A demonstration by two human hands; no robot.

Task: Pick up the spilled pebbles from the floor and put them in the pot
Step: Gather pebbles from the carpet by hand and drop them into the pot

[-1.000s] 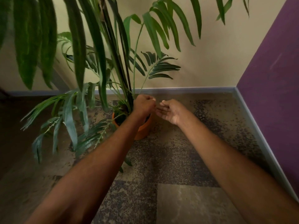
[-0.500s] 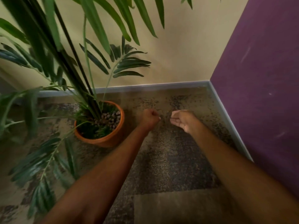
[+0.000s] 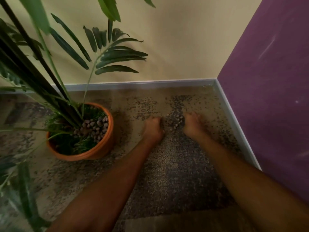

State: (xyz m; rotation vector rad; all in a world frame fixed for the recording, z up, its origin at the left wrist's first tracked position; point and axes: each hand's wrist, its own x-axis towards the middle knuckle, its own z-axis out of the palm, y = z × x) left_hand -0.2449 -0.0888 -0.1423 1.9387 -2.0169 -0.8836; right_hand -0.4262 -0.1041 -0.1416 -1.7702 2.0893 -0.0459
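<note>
Went down from the air beside the pot (image 3: 102, 148) to the floor (image 3: 175, 164) near the wall corner: left hand (image 3: 153, 129) curled, right hand (image 3: 192, 124) cupped, either side of the pebbles (image 3: 176, 121). Looked small, hard, light and rolly, so best scooped from both sides, not pinched.

Pebbles (image 3: 175, 122) on floor (image 3: 175, 164) between hands, right of pot (image 3: 100, 148).

One head-worn view looks forward and down, close over the carpet (image 3: 175, 173); the pot (image 3: 100, 148) sits at nine o'clock.

orange pot (image 3: 102, 148), brown pebbles (image 3: 177, 120), mottled grey-tan carpet (image 3: 175, 173), purple wall (image 3: 267, 97)
</note>
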